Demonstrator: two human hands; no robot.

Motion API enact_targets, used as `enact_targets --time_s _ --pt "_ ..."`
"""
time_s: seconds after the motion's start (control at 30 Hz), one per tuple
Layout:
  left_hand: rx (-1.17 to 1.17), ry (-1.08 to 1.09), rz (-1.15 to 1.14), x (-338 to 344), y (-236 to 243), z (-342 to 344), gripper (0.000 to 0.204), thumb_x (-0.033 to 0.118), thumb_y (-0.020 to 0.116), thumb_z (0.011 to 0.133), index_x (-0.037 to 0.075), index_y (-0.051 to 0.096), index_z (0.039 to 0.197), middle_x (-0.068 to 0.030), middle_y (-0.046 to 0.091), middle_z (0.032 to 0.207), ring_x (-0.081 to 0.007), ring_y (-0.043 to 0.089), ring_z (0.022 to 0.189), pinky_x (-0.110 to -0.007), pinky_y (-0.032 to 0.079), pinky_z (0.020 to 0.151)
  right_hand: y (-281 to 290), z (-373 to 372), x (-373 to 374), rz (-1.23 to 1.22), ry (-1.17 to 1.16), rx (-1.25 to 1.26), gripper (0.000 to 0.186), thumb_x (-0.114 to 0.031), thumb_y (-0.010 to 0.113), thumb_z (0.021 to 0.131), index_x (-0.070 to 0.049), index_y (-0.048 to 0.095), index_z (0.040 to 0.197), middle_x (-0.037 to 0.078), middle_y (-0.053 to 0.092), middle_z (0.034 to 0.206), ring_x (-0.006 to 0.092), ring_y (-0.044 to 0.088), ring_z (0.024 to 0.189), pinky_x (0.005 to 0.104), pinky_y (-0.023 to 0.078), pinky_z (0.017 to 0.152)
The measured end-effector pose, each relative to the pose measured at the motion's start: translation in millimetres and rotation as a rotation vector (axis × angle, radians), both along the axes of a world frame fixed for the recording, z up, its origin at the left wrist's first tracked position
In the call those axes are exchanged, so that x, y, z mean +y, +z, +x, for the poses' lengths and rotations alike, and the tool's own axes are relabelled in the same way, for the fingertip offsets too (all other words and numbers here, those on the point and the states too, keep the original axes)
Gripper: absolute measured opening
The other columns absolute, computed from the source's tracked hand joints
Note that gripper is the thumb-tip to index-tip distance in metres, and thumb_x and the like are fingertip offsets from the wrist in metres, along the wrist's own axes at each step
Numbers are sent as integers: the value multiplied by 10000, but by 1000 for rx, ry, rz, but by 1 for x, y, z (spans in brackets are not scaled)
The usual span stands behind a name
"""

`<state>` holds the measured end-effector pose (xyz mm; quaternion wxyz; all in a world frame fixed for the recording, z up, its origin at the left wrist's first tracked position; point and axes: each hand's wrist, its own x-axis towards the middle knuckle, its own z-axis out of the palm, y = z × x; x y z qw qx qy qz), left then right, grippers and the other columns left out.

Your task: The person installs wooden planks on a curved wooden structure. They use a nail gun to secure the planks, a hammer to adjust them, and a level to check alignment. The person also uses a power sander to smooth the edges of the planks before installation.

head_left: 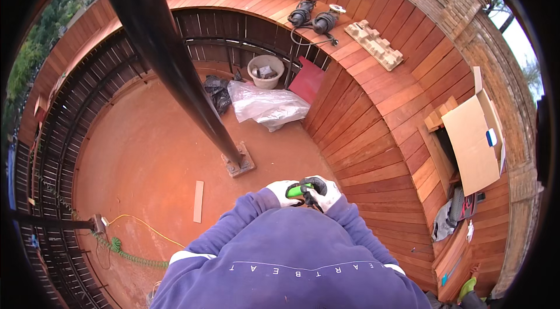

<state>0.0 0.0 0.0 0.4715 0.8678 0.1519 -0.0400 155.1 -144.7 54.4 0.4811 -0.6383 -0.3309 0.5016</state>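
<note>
Close in front of my chest, both hands are together, in white gloves with dark palms. Between them is a bright green object (298, 190), small and elongated, whose exact kind I cannot make out. The fingers of my left hand (281, 191) are closed on its left end. My right hand (326, 193) is closed around its right side, and the dark glove fingers cover part of it. My purple sweatshirt hides the forearms' lower side.
A black post (175, 70) rises from a bolted base plate (238, 160) on the reddish floor. Curved wooden benching (373, 151) runs round the right, bearing two corded power tools (312, 14), a moulded pulp tray (374, 45) and a cardboard box (472, 143). A bucket (265, 80), plastic sheeting (268, 104), a loose board (198, 201) and a green coiled hose (131, 255) lie about.
</note>
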Motion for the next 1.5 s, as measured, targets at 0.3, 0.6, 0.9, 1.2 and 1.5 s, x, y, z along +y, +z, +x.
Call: enact_targets --time_s 0.3,0.6,0.9,1.2,1.5 --pt "129 879 -251 42 -33 -236 414 475 706 833 80 620 922 -32 588 671 -131 547 595 -313 444 568 -134 -63 155 -399 79 187 300 -290 646 911 -12 623 1022 160 665 762 236 652 574 345 547 510" --pt "111 1409 -542 28 -72 -331 334 415 674 862 93 662 954 -16 615 716 -125 555 636 -313 453 601 -182 -28 319 -629 -97 199 596 -518 515 926 -3 511 1227 201 619 960 371 637 766 517 529 689" --pt "367 1509 -630 102 -211 -447 443 497 662 805 92 689 985 -114 710 868 -263 681 789 -375 512 725 -250 -21 477 -547 -317 424 362 -451 489 944 -107 568 1029 80 586 733 276 594 674 432 504 609" --pt "835 1425 -578 264 -193 -572 416 474 658 805 92 693 966 -129 707 857 -275 684 795 -382 515 726 -247 -12 465 -739 -98 506 279 -379 498 946 -113 568 997 65 579 744 232 566 642 388 491 590" --pt "845 908 -42 627 -193 -489 314 396 646 811 96 701 883 -157 696 819 -311 681 790 -409 520 715 -190 -59 388 -640 -935 556 222 -271 587 869 -88 593 994 113 620 793 270 618 641 425 541 597"
